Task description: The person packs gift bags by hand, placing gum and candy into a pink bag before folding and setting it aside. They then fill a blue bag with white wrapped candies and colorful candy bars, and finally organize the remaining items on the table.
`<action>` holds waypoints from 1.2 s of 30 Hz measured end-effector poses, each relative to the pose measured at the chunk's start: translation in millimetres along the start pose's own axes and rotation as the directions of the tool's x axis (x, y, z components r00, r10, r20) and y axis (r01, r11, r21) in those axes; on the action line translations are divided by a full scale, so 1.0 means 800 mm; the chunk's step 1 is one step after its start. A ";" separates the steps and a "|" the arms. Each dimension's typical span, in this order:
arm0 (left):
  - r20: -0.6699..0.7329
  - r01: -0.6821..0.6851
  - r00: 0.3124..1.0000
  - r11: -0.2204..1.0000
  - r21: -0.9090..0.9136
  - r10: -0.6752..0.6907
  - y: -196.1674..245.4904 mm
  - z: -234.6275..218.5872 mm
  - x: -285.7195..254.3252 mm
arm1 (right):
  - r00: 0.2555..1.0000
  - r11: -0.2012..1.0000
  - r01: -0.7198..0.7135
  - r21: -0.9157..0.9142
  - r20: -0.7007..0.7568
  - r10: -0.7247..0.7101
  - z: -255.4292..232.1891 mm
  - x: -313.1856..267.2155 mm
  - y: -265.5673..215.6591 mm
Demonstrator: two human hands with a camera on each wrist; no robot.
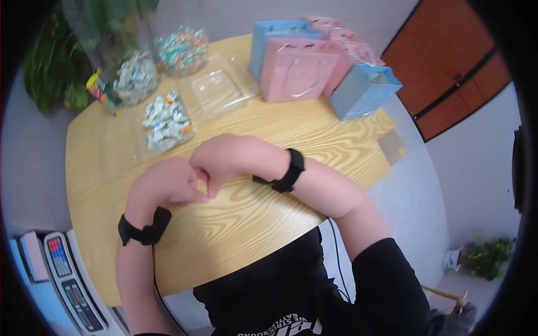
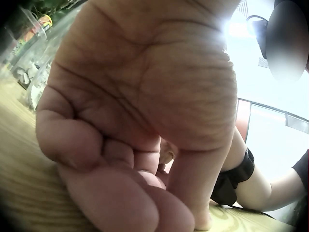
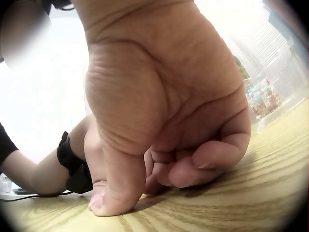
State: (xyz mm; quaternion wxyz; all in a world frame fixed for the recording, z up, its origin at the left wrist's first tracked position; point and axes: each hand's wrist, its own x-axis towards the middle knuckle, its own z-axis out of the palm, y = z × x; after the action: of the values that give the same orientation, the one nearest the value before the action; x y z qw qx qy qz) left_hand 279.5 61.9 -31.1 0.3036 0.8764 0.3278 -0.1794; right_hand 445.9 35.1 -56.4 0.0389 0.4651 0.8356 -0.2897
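Both hands are close together low over the wooden table, their fingertips right beside each other. My left hand has its fingers loosely curled, and the left wrist view shows nothing in its palm. The right hand rests its thumb on the table, with the other fingers bent inward and no object between them. Just beyond the hands lies a pile of pale wrapped candies in a clear plastic tray. To its right sits another clear tray.
Two clear jars stand at the back left, one with pale wrapped candies, the other with colourful ones. Pink and blue gift bags stand at the back right. A scale is at lower left, and a clear tray lies at left.
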 end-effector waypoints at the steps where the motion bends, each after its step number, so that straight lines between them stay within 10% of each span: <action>1: -0.011 -0.022 1.000 0.999 0.031 0.022 0.000 0.001 0.000 | 1.000 1.000 0.003 0.009 -0.002 -0.003 0.001 0.001 0.001; 9: -0.053 -0.099 0.993 0.988 0.122 0.106 -0.012 0.017 -0.006 | 0.845 0.979 -0.177 -0.098 -0.525 0.100 -0.017 -0.107 0.019; 12: -0.094 -0.177 0.979 0.983 0.049 0.181 -0.002 0.015 -0.026 | 0.574 0.968 -0.246 -0.050 -0.812 0.104 -0.049 -0.202 0.049; 15: -0.160 -0.216 0.962 0.974 0.061 0.223 0.034 -0.003 -0.058 | 0.208 0.795 -0.606 -0.029 -0.970 0.123 -0.069 -0.285 0.087; 17: -0.185 -0.204 0.961 0.979 0.024 0.205 0.067 -0.020 -0.079 | 0.151 0.652 -0.758 -0.022 -0.978 0.142 -0.072 -0.319 0.108; 21: -0.210 -0.288 0.941 0.954 -0.087 0.266 0.082 -0.036 -0.082 | 0.358 0.615 -0.773 -0.155 -0.907 0.222 -0.050 -0.344 0.140; 26: -0.333 -0.334 0.890 0.942 -0.016 0.310 0.077 -0.032 -0.091 | 0.650 0.889 -0.393 -0.235 -0.755 0.088 -0.039 -0.331 0.105; 36: -0.517 -0.323 0.816 0.945 -0.040 0.257 0.100 -0.020 -0.087 | 0.781 0.854 -0.143 -0.500 -0.588 -0.213 0.005 -0.213 -0.072</action>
State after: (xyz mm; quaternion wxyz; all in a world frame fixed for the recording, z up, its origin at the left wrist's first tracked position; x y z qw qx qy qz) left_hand 285.8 -8.1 49.4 0.2854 0.9113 0.2687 0.1257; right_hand 495.2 -118.3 22.7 -0.1213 0.4898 0.8555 0.1163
